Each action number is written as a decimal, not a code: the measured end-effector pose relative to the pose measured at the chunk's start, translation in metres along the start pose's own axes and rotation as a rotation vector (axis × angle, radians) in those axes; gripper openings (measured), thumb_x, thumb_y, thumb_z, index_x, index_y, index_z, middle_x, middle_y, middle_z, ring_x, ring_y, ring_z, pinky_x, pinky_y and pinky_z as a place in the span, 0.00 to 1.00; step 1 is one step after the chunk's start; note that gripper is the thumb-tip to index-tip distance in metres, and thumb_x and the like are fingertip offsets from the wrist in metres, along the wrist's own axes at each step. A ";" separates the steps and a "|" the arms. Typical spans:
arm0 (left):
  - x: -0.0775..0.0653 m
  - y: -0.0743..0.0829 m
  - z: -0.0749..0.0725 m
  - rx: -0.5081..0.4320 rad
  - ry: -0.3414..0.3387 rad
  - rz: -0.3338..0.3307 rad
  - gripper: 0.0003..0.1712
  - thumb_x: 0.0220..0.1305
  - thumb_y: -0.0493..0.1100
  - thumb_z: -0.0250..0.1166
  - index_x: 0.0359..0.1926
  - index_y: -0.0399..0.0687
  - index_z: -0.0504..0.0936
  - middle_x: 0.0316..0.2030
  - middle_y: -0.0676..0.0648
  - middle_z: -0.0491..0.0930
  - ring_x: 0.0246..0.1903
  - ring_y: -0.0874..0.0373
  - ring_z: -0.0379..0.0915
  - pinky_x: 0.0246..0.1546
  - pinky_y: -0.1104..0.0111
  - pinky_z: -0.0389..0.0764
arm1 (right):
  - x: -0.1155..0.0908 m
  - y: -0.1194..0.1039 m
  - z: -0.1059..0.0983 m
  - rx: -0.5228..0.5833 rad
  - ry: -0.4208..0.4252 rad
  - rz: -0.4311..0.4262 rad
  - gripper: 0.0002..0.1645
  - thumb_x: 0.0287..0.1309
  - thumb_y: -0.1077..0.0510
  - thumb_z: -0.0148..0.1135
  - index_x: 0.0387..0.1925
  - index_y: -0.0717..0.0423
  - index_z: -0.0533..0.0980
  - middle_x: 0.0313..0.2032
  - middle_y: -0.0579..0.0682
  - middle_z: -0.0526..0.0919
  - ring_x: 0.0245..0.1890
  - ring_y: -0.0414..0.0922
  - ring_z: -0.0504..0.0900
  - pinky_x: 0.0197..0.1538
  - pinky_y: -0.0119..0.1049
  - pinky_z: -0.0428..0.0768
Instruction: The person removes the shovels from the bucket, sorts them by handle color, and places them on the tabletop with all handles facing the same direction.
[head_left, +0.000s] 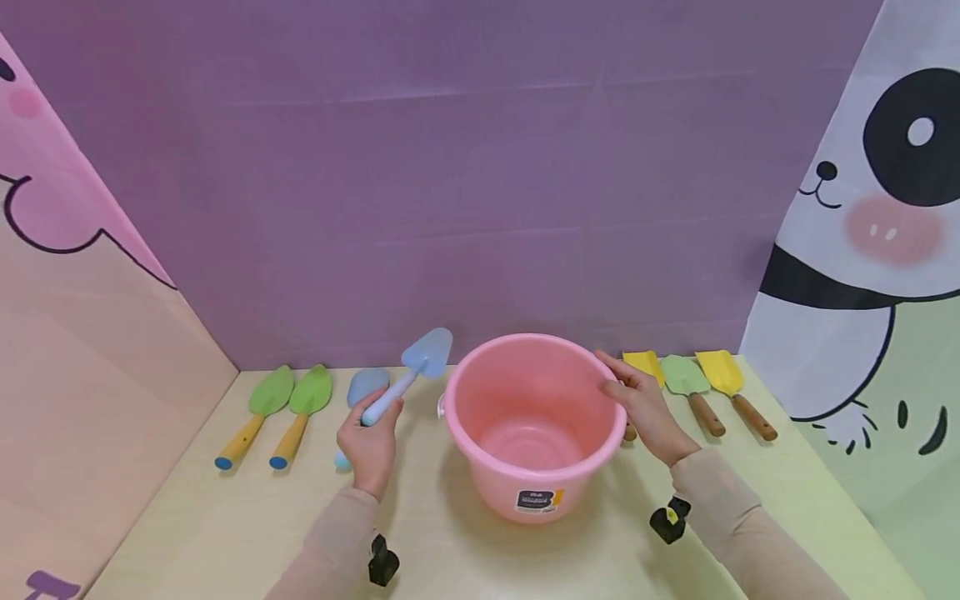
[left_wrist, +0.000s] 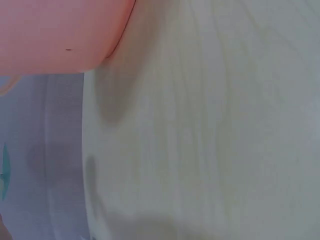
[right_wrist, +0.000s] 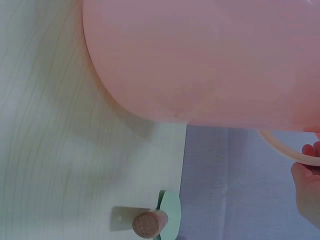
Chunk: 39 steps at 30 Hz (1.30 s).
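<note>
A light blue toy trowel (head_left: 408, 375) is in my left hand (head_left: 370, 439), its handle gripped and its blade raised, pointing up and right. A pink bucket (head_left: 536, 479) stands before me with its mouth facing up; nothing shows inside it. Whether its base touches the table, I cannot tell. My right hand (head_left: 647, 408) grips the bucket's right rim. In the right wrist view, the right hand (right_wrist: 306, 192) is partly seen beside the bucket's curved handle (right_wrist: 282, 146). Behind my left hand lies another blue shovel (head_left: 367, 383), partly hidden. The left wrist view shows mostly the bucket (left_wrist: 60, 35) and tabletop.
Two leaf-shaped green trowels (head_left: 311, 392) with yellow handles lie at the left of the table (head_left: 202, 533). On the right are a green shovel (head_left: 684, 375), a yellow shovel (head_left: 722, 373) and another yellow one (head_left: 643, 364), partly hidden. A purple backdrop (head_left: 465, 183) rises behind.
</note>
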<state>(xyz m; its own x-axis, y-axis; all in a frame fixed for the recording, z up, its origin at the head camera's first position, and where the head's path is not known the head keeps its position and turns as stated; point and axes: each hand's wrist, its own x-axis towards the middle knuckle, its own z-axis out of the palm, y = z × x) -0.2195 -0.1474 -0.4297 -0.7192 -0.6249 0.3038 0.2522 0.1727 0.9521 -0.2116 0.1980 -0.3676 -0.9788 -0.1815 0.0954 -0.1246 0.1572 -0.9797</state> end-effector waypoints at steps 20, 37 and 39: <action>-0.008 -0.030 0.007 0.006 0.177 -0.151 0.18 0.44 0.37 0.72 0.40 0.38 0.84 0.40 0.38 0.82 0.37 0.65 0.71 0.40 0.80 0.69 | 0.002 0.002 0.000 -0.016 0.028 0.016 0.32 0.62 0.57 0.48 0.68 0.50 0.57 0.67 0.52 0.60 0.53 0.43 0.76 0.45 0.29 0.78; -0.008 -0.051 0.016 0.029 0.224 -0.300 0.18 0.46 0.34 0.69 0.42 0.39 0.83 0.40 0.35 0.81 0.47 0.47 0.74 0.40 0.78 0.73 | 0.002 -0.001 0.002 -0.015 0.030 0.005 0.31 0.62 0.58 0.49 0.67 0.50 0.58 0.67 0.52 0.58 0.53 0.41 0.76 0.45 0.25 0.76; -0.008 -0.052 0.016 0.034 0.225 -0.324 0.18 0.46 0.35 0.69 0.42 0.39 0.83 0.40 0.36 0.81 0.47 0.47 0.75 0.35 0.82 0.73 | 0.001 -0.002 0.001 -0.016 0.027 0.009 0.32 0.62 0.57 0.49 0.67 0.50 0.58 0.67 0.53 0.58 0.50 0.38 0.77 0.44 0.25 0.77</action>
<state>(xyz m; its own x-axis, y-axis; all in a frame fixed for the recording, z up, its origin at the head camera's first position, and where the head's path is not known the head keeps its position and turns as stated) -0.2368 -0.1393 -0.4811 -0.5971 -0.8018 -0.0241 0.0111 -0.0382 0.9992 -0.2126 0.1962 -0.3662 -0.9839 -0.1538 0.0913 -0.1180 0.1747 -0.9775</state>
